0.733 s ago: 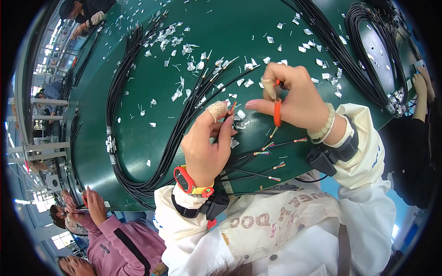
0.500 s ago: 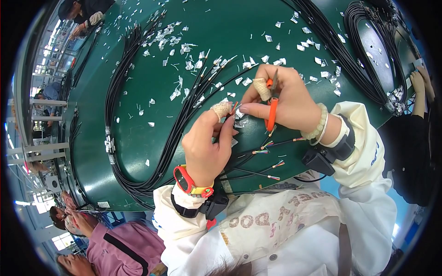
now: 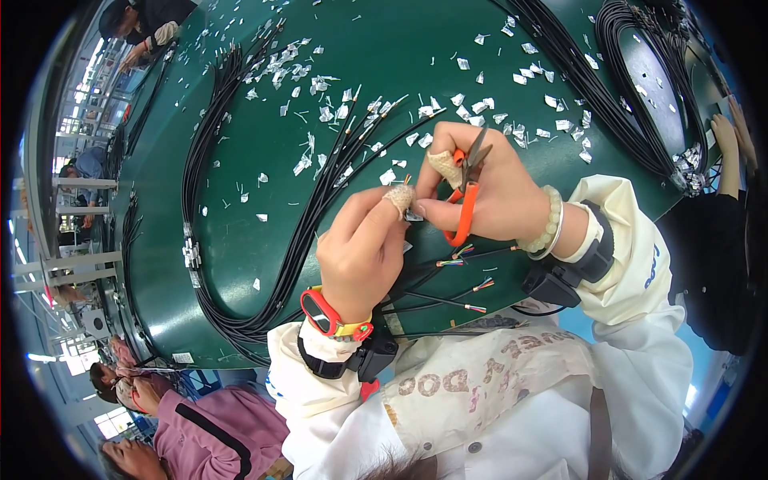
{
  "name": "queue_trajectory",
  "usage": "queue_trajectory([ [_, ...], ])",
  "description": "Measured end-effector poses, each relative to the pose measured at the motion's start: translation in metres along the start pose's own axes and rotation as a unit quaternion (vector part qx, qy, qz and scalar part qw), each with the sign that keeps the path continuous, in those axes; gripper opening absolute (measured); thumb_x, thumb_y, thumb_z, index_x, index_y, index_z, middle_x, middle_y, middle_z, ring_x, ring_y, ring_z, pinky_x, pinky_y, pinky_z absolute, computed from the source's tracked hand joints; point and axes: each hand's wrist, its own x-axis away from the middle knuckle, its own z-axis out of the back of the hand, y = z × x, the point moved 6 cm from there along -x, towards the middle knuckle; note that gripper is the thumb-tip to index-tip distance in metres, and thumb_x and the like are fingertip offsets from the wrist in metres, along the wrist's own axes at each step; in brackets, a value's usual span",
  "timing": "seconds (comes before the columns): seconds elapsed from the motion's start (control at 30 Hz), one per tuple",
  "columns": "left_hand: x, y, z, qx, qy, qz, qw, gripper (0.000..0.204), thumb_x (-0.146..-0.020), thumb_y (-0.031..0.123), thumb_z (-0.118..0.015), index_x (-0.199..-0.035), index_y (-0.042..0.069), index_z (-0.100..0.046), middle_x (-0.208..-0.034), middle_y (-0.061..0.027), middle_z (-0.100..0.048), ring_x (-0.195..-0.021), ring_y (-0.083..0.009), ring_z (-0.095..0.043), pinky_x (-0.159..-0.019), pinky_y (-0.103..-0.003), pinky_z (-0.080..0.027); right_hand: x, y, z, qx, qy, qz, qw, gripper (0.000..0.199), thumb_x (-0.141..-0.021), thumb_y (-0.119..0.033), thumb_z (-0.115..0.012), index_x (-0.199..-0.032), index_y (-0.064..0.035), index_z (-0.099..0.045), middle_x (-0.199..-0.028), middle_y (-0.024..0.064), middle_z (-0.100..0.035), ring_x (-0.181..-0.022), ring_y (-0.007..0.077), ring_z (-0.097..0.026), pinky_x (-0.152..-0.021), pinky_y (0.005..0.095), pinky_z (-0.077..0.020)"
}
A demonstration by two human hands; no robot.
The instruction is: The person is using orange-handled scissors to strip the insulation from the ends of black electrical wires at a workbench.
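My left hand [image 3: 364, 248] is closed, its thumb and taped index finger pinching the end of a black cable; a few thin coloured wires [image 3: 408, 181] stick up past the fingertips. Close beside it, my right hand [image 3: 496, 188] has scissors with orange handles [image 3: 460, 228] hooked in its fingers, the blades [image 3: 477, 152] pointing up and away. That hand's thumb and index finger meet at the left fingertips, by a bit of silvery foil; whether they grip it is hidden. Below the hands, several cable ends [image 3: 480, 286] with fanned coloured wires lie near the table's edge.
A long bundle of black cables [image 3: 292, 264] curves across the green table [image 3: 248, 152]. More bundles [image 3: 640, 120] lie at the right. Silvery foil scraps [image 3: 320, 84] are strewn about. Co-workers are at the left, in pink [image 3: 216, 432], at the far left and at the right edge.
My left fingers have moved up over the wires, covering most of them. My right hand has turned slightly, and the scissors in it have tilted, showing more of the blades.
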Motion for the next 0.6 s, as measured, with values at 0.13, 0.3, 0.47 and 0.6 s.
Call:
queue_trajectory([
  [0.13,-0.004,0.010,0.006,-0.047,0.005,-0.072,0.996,0.015,-0.068,-0.008,-0.065,-0.081,-0.003,-0.061,-0.078,-0.0146,-0.063,-0.059,-0.0172,-0.063,-0.050,-0.022,-0.049,0.003,0.006,-0.001,-0.133,0.001,-0.044,0.990,0.029,-0.068,-0.008,-0.071,-0.077,-0.0057,-0.044,-0.065,0.0048,-0.058,-0.062,0.0090,-0.054,-0.055,0.0217,-0.0428],
  [0.3,0.002,0.016,0.021,-0.036,-0.037,-0.186,0.981,0.015,-0.065,-0.001,-0.068,-0.079,-0.003,-0.063,-0.084,-0.0133,-0.064,-0.057,-0.0169,-0.060,-0.047,-0.025,-0.046,-0.001,-0.005,0.019,-0.150,-0.128,-0.077,0.977,0.043,-0.073,-0.030,-0.070,-0.097,0.0004,-0.053,-0.063,0.0071,-0.057,-0.058,0.0099,-0.054,-0.053,0.0216,-0.0413],
  [0.47,0.001,0.007,0.026,0.049,-0.047,-0.184,0.981,0.012,-0.063,-0.005,-0.068,-0.069,-0.002,-0.059,-0.081,-0.0202,-0.064,-0.060,-0.0201,-0.064,-0.050,-0.025,-0.050,0.013,0.011,0.009,0.048,-0.397,-0.156,0.903,0.060,-0.073,-0.045,-0.065,-0.111,0.0005,-0.054,-0.064,0.0103,-0.058,-0.054,0.0146,-0.055,-0.050,0.0247,-0.0407],
  [0.6,0.000,0.010,0.025,0.081,-0.045,-0.203,0.975,0.012,-0.063,-0.003,-0.069,-0.065,-0.002,-0.056,-0.078,-0.0203,-0.064,-0.058,-0.0205,-0.063,-0.049,-0.026,-0.050,0.020,0.018,-0.002,0.074,-0.446,-0.147,0.880,0.055,-0.071,-0.042,-0.067,-0.108,-0.0019,-0.056,-0.068,0.0122,-0.060,-0.053,0.0205,-0.055,-0.050,0.0278,-0.0407],
])
